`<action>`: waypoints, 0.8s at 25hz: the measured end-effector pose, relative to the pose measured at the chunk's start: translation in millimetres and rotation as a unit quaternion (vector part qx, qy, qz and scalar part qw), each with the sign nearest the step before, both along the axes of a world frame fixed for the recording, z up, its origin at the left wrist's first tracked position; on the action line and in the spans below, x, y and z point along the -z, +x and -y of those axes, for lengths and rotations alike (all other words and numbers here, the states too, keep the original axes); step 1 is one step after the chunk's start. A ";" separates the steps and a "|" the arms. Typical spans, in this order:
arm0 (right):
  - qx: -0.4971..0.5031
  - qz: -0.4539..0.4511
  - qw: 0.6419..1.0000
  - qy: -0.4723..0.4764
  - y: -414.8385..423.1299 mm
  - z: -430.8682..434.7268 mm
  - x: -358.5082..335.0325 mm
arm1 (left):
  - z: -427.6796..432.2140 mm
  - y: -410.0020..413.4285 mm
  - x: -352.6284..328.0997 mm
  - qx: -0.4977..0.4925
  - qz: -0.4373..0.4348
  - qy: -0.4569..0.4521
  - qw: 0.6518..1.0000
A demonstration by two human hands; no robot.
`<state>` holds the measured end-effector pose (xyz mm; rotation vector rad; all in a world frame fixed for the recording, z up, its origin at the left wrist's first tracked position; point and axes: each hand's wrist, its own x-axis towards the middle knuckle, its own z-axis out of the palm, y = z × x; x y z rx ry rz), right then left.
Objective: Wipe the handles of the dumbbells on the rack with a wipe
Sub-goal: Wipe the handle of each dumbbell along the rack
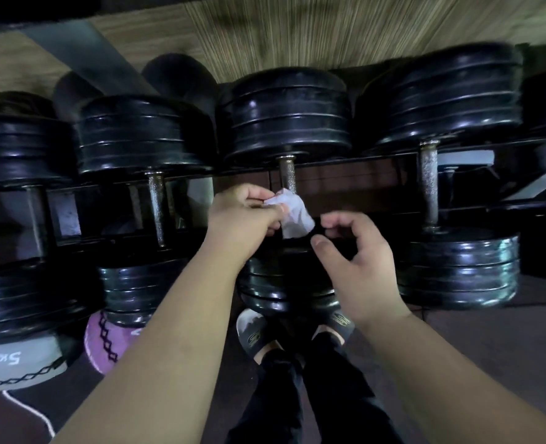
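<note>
Several black dumbbells lie side by side on a dark rack [345, 161], their metal handles running away from me. My left hand [242, 219] pinches a crumpled white wipe [292, 216] just in front of the middle dumbbell's handle [287, 174]; whether the wipe touches the handle I cannot tell. My right hand [355, 267] hovers just right of the wipe, fingers loosely curled, holding nothing. The neighbouring handles [155, 206] [429, 187] stand bare to the left and right.
A wood-patterned wall [329, 30] rises behind the rack. At lower left sit a grey ball marked 5 kg [15, 363] and a pink ball [105, 344]. My feet in sandals [255, 334] stand on the dark floor below the rack.
</note>
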<state>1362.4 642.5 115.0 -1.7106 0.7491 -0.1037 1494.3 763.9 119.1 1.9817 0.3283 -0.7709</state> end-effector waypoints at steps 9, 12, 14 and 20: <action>-0.025 -0.063 0.985 0.159 36.6 31.9 -21.8 | 15.0 -24.8 -28.4 0.038 0.047 -0.084 0.995; 0.000 -0.074 0.986 0.150 44.2 32.4 -17.3 | 11.9 -34.7 -28.1 0.108 0.086 -0.051 0.989; 0.000 -0.102 0.991 0.081 49.2 37.5 -7.5 | 2.4 -46.8 -22.2 0.130 0.140 0.008 0.982; -0.076 -0.111 0.984 -0.115 71.3 54.9 18.7 | -34.6 -98.8 11.3 0.184 0.259 0.122 0.940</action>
